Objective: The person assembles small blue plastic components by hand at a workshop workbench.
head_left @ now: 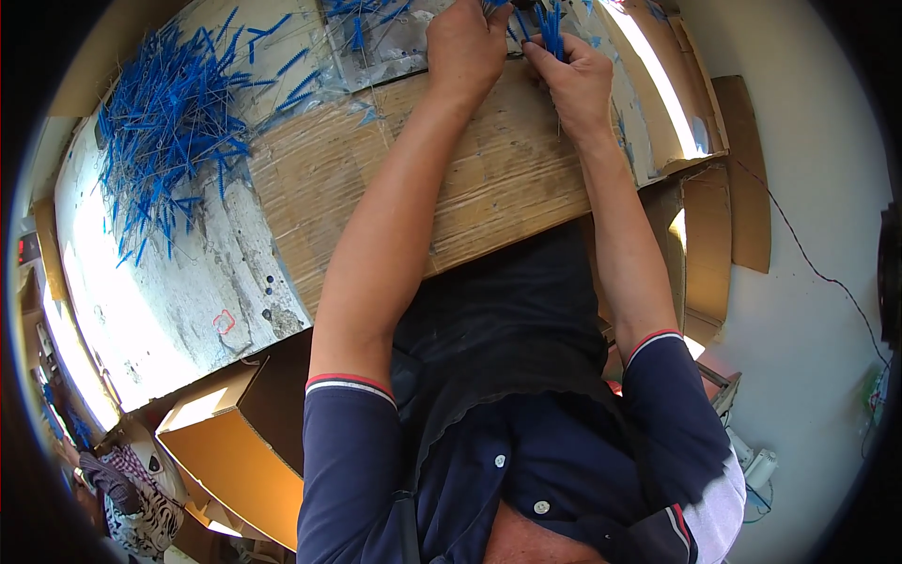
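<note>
My right hand [578, 83] is closed around a small bunch of blue twisted-wire brushes [551, 39], their blue ends pointing up and away from me. Beside it, at the top edge of the view, my left hand [467, 47] has its fingers pinched together. Some blue shows at those fingertips, but what they grip is partly cut off and too small to name. Both hands are above the far edge of a brown cardboard sheet [329, 179]. More blue brushes [357, 36] lie on a greyish surface beyond my left hand.
A large tangled heap of blue wire brushes [174, 141] covers the far left of the worn white table [122, 320]. Several loose ones lie between the heap and the sheet. An open cardboard box [235, 442] stands below the table at left; more cardboard [709, 226] stands at right.
</note>
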`<state>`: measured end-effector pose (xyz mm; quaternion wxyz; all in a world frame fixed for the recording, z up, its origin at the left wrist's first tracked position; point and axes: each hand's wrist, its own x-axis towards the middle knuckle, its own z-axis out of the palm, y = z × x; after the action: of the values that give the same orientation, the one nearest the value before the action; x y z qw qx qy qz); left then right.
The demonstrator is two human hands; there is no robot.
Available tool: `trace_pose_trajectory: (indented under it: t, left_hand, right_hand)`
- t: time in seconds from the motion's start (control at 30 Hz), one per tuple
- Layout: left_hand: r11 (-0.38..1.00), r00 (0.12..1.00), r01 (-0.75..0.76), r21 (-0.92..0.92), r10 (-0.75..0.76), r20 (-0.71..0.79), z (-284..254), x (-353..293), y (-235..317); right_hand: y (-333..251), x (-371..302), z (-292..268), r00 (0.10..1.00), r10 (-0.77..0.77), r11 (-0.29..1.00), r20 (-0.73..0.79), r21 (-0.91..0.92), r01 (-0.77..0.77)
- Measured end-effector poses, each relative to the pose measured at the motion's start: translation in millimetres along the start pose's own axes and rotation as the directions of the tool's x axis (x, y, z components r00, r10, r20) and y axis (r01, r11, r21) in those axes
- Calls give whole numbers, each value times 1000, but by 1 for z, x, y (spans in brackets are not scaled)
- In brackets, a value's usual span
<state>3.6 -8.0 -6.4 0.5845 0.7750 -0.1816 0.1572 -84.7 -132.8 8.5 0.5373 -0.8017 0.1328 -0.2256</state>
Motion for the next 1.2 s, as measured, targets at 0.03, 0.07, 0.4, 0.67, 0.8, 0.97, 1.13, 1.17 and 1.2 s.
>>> trace_pose_trajectory:
  t: [0.03,0.07,0.4,0.67,0.8,0.97,1.13,1.17,1.2]
  left_hand:
    - [1000,1000,22,1,-22,17,2,1,-4]
    - [999,998,45,2,-45,33,4,1,-8]
    - [995,994,96,-1,-96,-54,13,3,-19]
    - [992,977,74,-102,-92,-190,7,4,-15]
    - [993,985,116,-23,-118,-129,9,2,-17]
    - [987,984,106,-124,-122,-131,-5,0,9]
    - [998,972,41,-49,-52,-231,-4,-3,6]
    - [999,973,47,9,-44,-226,-3,-4,3]
    - [999,974,44,8,-41,-222,-2,-3,2]
  right_hand:
    - [-1,-1,-1,999,-9,999,38,-40,11]
    - [-2,-1,-2,999,-10,999,40,-40,12]
    - [-4,-1,6,991,-86,985,103,-138,100]
    - [10,15,2,987,140,976,-85,178,-123]
    - [16,27,6,985,115,987,-128,123,-99]
    - [18,27,5,983,94,992,-159,97,-80]
    - [11,26,8,980,136,989,-144,85,-125]
    - [9,25,7,980,137,988,-147,86,-126]
    - [9,26,7,982,130,987,-135,113,-115]
